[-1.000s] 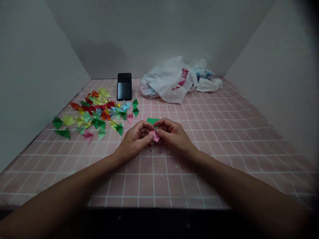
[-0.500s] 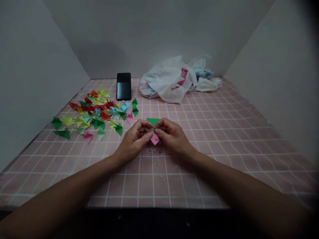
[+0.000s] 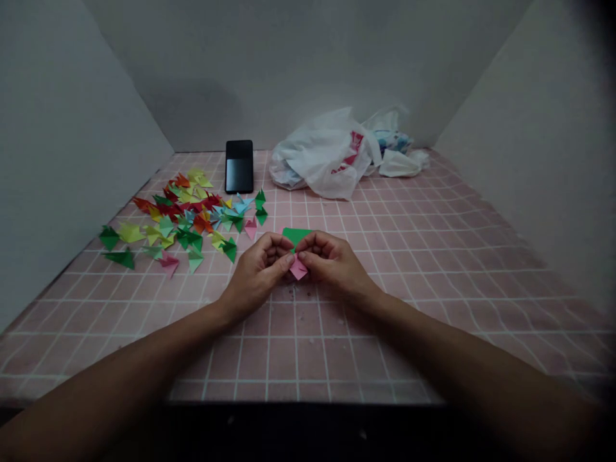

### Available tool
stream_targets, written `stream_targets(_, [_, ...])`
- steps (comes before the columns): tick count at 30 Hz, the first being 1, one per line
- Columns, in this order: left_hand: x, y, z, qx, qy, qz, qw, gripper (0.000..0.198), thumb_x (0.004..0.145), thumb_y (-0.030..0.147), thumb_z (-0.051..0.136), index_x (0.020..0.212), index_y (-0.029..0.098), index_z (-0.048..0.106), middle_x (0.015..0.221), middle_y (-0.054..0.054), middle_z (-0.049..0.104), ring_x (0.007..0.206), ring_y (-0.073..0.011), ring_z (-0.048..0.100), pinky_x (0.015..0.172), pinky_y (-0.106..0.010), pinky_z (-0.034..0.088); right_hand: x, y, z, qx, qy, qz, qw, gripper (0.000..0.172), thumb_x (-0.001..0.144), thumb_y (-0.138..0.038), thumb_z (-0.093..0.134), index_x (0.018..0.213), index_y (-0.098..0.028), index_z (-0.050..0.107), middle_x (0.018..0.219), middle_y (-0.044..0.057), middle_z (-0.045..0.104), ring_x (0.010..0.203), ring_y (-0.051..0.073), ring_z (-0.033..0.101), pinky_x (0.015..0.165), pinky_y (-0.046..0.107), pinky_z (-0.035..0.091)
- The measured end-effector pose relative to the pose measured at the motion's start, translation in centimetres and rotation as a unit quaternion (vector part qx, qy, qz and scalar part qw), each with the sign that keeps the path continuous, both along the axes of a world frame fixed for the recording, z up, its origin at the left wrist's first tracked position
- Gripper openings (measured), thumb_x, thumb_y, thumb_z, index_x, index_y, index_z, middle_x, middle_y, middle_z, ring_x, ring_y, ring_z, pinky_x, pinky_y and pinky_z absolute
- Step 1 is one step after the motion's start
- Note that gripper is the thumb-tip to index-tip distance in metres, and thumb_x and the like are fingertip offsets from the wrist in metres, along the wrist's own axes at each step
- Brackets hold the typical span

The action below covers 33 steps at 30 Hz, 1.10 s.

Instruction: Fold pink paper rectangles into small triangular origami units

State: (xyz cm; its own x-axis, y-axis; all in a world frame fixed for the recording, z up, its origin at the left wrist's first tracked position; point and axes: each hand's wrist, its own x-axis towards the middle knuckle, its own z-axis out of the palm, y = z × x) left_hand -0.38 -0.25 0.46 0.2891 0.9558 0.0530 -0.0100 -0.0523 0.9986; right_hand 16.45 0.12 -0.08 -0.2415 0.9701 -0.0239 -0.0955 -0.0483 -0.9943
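My left hand [image 3: 257,273] and my right hand [image 3: 332,262] meet at the fingertips above a pink grid mat [image 3: 298,346]. Both pinch a folded paper piece, with a pink paper triangle [image 3: 298,269] showing below the fingers and a green paper triangle [image 3: 294,235] showing above them. The fingers hide the join between the two colours. To the left of my left hand lies a loose heap of multicoloured folded paper triangles [image 3: 183,221]. Neither hand touches the heap.
A black smartphone [image 3: 239,167] stands at the back of the mat. To its right lies a crumpled white plastic bag [image 3: 322,157] with a red print. Grey walls [image 3: 72,128] rise at the left, back and right. Small paper crumbs [image 3: 301,295] dot the mat below my hands.
The green triangle now shows more above my fingers, and the pink triangle sits a little lower. My hands have drawn slightly closer together.
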Motion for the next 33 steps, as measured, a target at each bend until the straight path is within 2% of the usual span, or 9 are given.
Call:
stream_targets(3, [0.09,-0.1,0.35,-0.057,0.026,-0.024,0.998,0.023,0.083,0.035,0.071,0.09,0.016,0.061,0.067,0.002,0.064,0.059,-0.0113,0.06,0.058,-0.023,0.048,0.0,0.07,0.01,0.01,-0.008,-0.017,1.0,0.011,0.076,-0.027,0.067,0.081,-0.019,0.061,0.065,-0.004,0.058,0.058,0.011,0.053,0.054,0.025,0.039])
stream_targets(6, [0.18,-0.21,0.51,-0.079,0.046,-0.033,0.995,0.025,0.083,0.038,0.071,0.083,0.015,0.062,0.062,0.002,0.063,0.055,-0.0103,0.058,0.057,-0.023,0.045,0.07,0.2,-0.03,0.014,-0.019,-0.017,1.0,0.012,0.076,-0.028,0.067,0.081,-0.019,0.061,0.065,-0.004,0.058,0.058,0.011,0.052,0.053,0.025,0.038])
stream_targets(11, [0.28,-0.33,0.42,-0.075,0.048,-0.02,0.996,0.025,0.083,0.039,0.071,0.081,0.016,0.061,0.065,0.002,0.062,0.054,-0.0091,0.056,0.055,-0.022,0.045,0.15,0.3,-0.13,0.004,-0.023,-0.005,1.0,0.014,0.075,-0.03,0.067,0.08,-0.019,0.06,0.065,-0.003,0.059,0.06,0.012,0.053,0.055,0.026,0.04])
stream_targets(21, [0.5,-0.59,0.14,-0.044,0.079,-0.008,0.996,0.025,0.087,0.039,0.066,0.077,0.017,0.058,0.058,0.003,0.057,0.05,-0.0093,0.052,0.049,-0.022,0.04,-0.36,-0.51,-0.08,0.012,-0.022,-0.035,0.999,0.01,0.076,-0.023,0.065,0.078,-0.02,0.056,0.066,-0.004,0.056,0.057,0.01,0.052,0.053,0.026,0.039])
stream_targets(33, [0.37,-0.32,0.26,-0.082,0.074,-0.026,0.994,0.028,0.087,0.042,0.065,0.075,0.018,0.055,0.053,0.005,0.054,0.045,-0.0085,0.048,0.047,-0.021,0.037,-0.45,-0.67,0.09,-0.042,0.022,-0.014,0.999,0.012,0.077,-0.025,0.067,0.08,-0.019,0.056,0.061,-0.005,0.057,0.05,0.009,0.052,0.049,0.025,0.041])
